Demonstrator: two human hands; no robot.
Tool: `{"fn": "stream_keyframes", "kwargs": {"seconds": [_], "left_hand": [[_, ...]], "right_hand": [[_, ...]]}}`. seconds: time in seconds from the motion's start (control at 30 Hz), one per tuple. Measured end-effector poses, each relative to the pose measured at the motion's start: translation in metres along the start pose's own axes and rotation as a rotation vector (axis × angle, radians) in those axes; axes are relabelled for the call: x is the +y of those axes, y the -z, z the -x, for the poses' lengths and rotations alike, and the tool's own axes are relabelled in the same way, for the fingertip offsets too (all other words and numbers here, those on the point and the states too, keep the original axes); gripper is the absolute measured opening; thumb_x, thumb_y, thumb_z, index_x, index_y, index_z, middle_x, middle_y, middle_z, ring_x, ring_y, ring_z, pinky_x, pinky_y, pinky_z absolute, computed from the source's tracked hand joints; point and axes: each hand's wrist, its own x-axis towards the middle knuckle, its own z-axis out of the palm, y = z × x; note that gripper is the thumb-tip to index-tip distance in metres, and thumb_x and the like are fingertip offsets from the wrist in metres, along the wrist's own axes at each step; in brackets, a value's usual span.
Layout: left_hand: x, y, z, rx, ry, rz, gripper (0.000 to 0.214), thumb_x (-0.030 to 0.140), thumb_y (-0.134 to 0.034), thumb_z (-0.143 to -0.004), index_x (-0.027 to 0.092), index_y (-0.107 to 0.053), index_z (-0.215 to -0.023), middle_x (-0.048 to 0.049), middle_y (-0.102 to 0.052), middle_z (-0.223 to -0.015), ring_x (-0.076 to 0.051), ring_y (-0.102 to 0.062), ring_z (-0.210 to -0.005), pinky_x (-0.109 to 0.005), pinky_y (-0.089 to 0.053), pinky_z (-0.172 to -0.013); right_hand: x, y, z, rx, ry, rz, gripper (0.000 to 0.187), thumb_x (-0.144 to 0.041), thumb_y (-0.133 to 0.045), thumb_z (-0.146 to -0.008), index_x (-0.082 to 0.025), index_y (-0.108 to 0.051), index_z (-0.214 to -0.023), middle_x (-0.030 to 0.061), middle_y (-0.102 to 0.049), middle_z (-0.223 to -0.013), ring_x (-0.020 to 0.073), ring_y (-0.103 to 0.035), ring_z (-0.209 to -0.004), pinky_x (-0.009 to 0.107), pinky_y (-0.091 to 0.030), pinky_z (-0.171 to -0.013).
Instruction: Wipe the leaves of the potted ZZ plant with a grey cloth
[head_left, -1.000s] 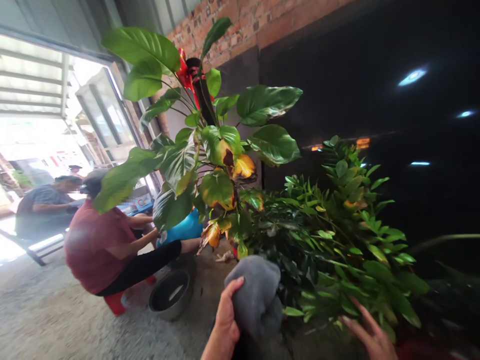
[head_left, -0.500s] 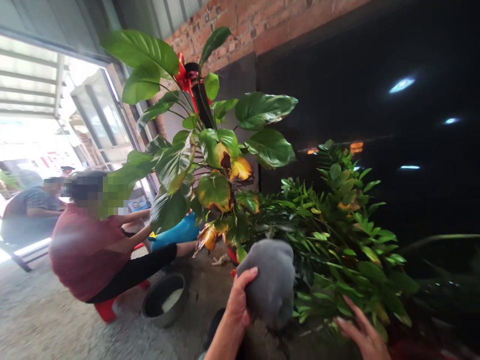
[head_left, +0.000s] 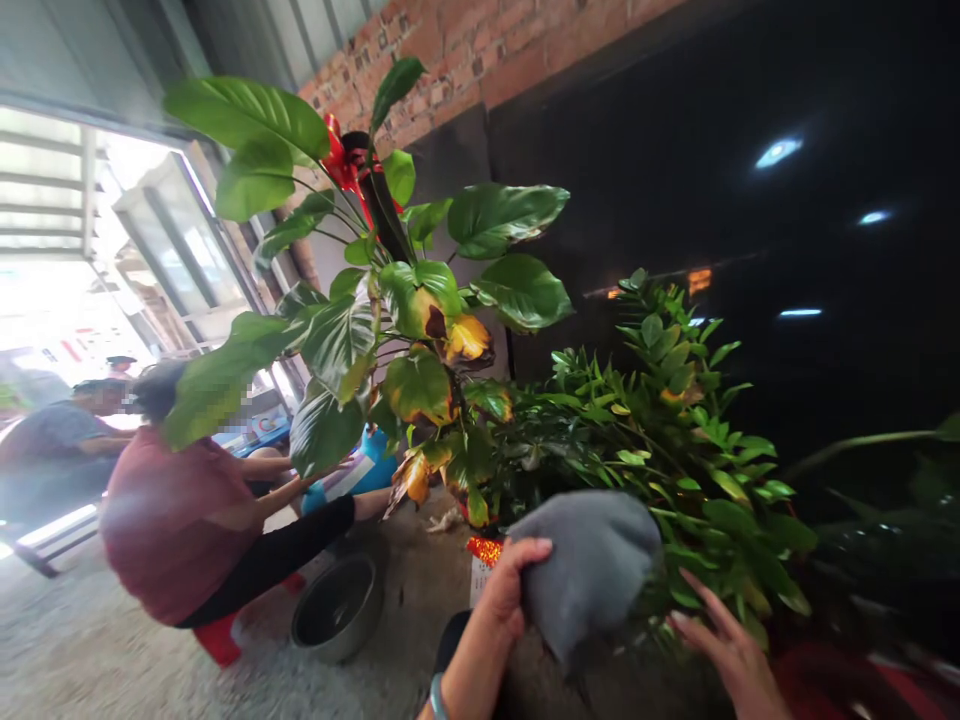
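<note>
My left hand (head_left: 511, 598), wearing a pale bangle (head_left: 437, 697), grips a grey cloth (head_left: 592, 565) with the thumb on its near edge. The cloth is bunched and hangs in front of a low plant with many small glossy leaves (head_left: 720, 520). To the right of the cloth is my right hand (head_left: 724, 640), its index finger stretched out and the fingers apart, close to the plant's lower leaves. Whether a fingertip touches a leaf I cannot tell. A tall large-leaved plant (head_left: 420, 385), with some yellow and brown leaves, stands ahead.
At left a person in a dark red top (head_left: 172, 520) sits on a red stool (head_left: 217, 645), hands near a blue object (head_left: 379, 465). A grey basin (head_left: 337, 610) stands on the floor. A red ribbon (head_left: 341, 155) hangs on the tall plant's pole. Behind is a dark glossy panel (head_left: 675, 160).
The cloth and my left hand have shifted right, nearer my right hand. A pale thing seen in the basin before no longer shows there; a whitish thing now appears at the seated person's hands.
</note>
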Motion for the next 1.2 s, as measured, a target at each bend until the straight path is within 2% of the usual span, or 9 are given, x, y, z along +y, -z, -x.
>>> {"fn": "stream_keyframes", "kwargs": {"seconds": [0.1, 0.2, 0.37, 0.47, 0.67, 0.77, 1.0, 1.1, 1.2], "left_hand": [[0.034, -0.030, -0.003, 0.044, -0.197, 0.079, 0.031, 0.017, -0.076, -0.063, 0.013, -0.068, -0.093, -0.0068, -0.075, -0.072, -0.028, -0.073, -0.081, -0.039, -0.057, -0.084], [0.031, -0.037, -0.011, 0.105, -0.228, 0.091, 0.016, 0.019, -0.073, -0.070, 0.014, -0.069, -0.085, -0.0083, -0.076, -0.073, -0.028, -0.073, -0.089, -0.038, -0.056, -0.088], [-0.026, 0.015, 0.000, 0.115, 0.105, -0.152, 0.018, 0.013, -0.075, -0.063, 0.014, -0.071, -0.081, -0.0112, -0.076, -0.074, -0.033, -0.073, -0.091, -0.042, -0.054, -0.089], [-0.032, 0.031, 0.016, 0.063, 0.186, -0.178, 0.019, 0.012, -0.072, -0.062, 0.014, -0.070, -0.081, -0.0109, -0.075, -0.069, -0.035, -0.073, -0.087, -0.045, -0.055, -0.087], [0.028, -0.029, 0.003, 0.070, -0.107, 0.068, 0.021, 0.016, -0.075, -0.065, 0.013, -0.068, -0.085, -0.0099, -0.075, -0.072, -0.030, -0.074, -0.085, -0.043, -0.057, -0.089], [0.028, -0.049, -0.018, 0.023, -0.193, 0.075, 0.020, 0.020, -0.077, -0.068, 0.014, -0.070, -0.086, -0.0105, -0.078, -0.082, -0.030, -0.073, -0.097, -0.041, -0.054, -0.094], [-0.043, 0.014, -0.011, 0.029, 0.060, -0.182, 0.031, 0.014, -0.082, -0.054, 0.011, -0.071, -0.082, -0.0132, -0.077, -0.075, -0.034, -0.073, -0.087, -0.043, -0.055, -0.088], [-0.029, 0.017, 0.005, 0.055, 0.148, -0.071, 0.030, 0.013, -0.078, -0.058, 0.009, -0.070, -0.087, -0.0135, -0.076, -0.072, -0.034, -0.074, -0.086, -0.043, -0.056, -0.086], [0.006, -0.010, 0.005, 0.108, 0.012, 0.064, 0.024, 0.016, -0.072, -0.068, 0.010, -0.069, -0.091, -0.0110, -0.075, -0.069, -0.032, -0.074, -0.082, -0.043, -0.058, -0.083]], "right_hand": [[-0.002, -0.001, -0.002, -0.047, -0.010, 0.022, 0.063, -0.054, -0.074, -0.050, -0.024, -0.071, -0.105, 0.0040, -0.079, -0.089, 0.0350, -0.072, -0.093, 0.041, -0.055, -0.085], [-0.001, -0.004, -0.003, -0.060, 0.023, 0.048, 0.056, -0.053, -0.071, -0.053, -0.026, -0.072, -0.102, 0.0031, -0.079, -0.090, 0.0338, -0.072, -0.096, 0.038, -0.055, -0.084], [-0.001, -0.008, -0.001, 0.020, 0.079, 0.063, 0.056, -0.055, -0.068, -0.052, -0.027, -0.073, -0.101, 0.0064, -0.079, -0.102, 0.0379, -0.066, -0.111, 0.042, -0.052, -0.092], [0.002, -0.001, -0.004, -0.029, 0.053, 0.068, 0.061, -0.054, -0.072, -0.053, -0.026, -0.073, -0.107, 0.0063, -0.079, -0.099, 0.0374, -0.067, -0.110, 0.043, -0.051, -0.094], [0.002, 0.001, -0.006, -0.125, 0.012, 0.008, 0.070, -0.054, -0.075, -0.056, -0.020, -0.069, -0.117, 0.0038, -0.079, -0.097, 0.0328, -0.071, -0.100, 0.038, -0.054, -0.089], [-0.005, -0.007, -0.001, -0.100, 0.009, 0.017, 0.066, -0.053, -0.073, -0.052, -0.020, -0.071, -0.109, 0.0042, -0.078, -0.084, 0.0353, -0.072, -0.094, 0.040, -0.056, -0.086], [-0.011, -0.004, 0.003, -0.011, 0.054, 0.031, 0.053, -0.050, -0.074, -0.048, -0.026, -0.075, -0.095, 0.0067, -0.078, -0.107, 0.0389, -0.062, -0.119, 0.043, -0.049, -0.099], [-0.008, 0.000, 0.002, -0.059, 0.050, -0.001, 0.054, -0.053, -0.074, -0.053, -0.026, -0.075, -0.100, 0.0059, -0.079, -0.101, 0.0373, -0.067, -0.109, 0.042, -0.053, -0.092], [-0.004, 0.000, 0.001, -0.087, 0.038, -0.060, 0.061, -0.051, -0.076, -0.055, -0.023, -0.074, -0.108, 0.0053, -0.080, -0.097, 0.0350, -0.071, -0.100, 0.041, -0.055, -0.087]]}}
